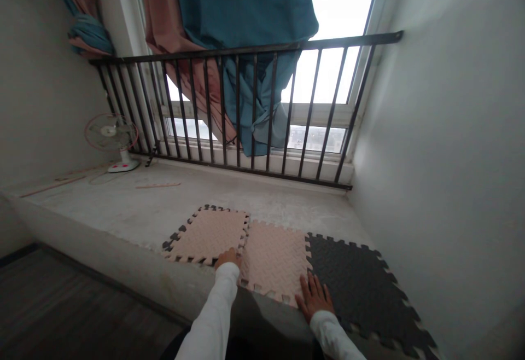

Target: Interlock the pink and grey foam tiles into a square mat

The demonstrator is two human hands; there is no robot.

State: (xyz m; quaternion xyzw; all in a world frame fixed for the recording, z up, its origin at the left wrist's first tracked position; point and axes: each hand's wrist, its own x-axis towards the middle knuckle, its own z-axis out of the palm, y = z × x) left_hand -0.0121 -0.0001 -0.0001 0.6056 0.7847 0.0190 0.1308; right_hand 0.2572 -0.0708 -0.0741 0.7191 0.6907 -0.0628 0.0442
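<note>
Three interlocking foam floor tiles lie on a raised concrete ledge [123, 207]. A pale pink tile [207, 235] with dark edge pieces is on the left, and a second pale pink tile [274, 261] joins it on the right. Beyond that lies a dark grey tile [359, 289]. My left hand [227, 259] rests at the seam between the pink tiles, its fingers on the foam. My right hand [315, 297] lies flat with spread fingers on the second pink tile's lower right corner, next to the grey tile. Both white sleeves reach in from below.
A dark metal railing [233, 108] crosses the window behind the ledge, with teal and pink curtains [241, 32] hanging behind it. A small white desk fan [112, 141] stands at the back left. A thin wooden strip [158, 185] lies on the ledge. A wall [430, 130] bounds the right.
</note>
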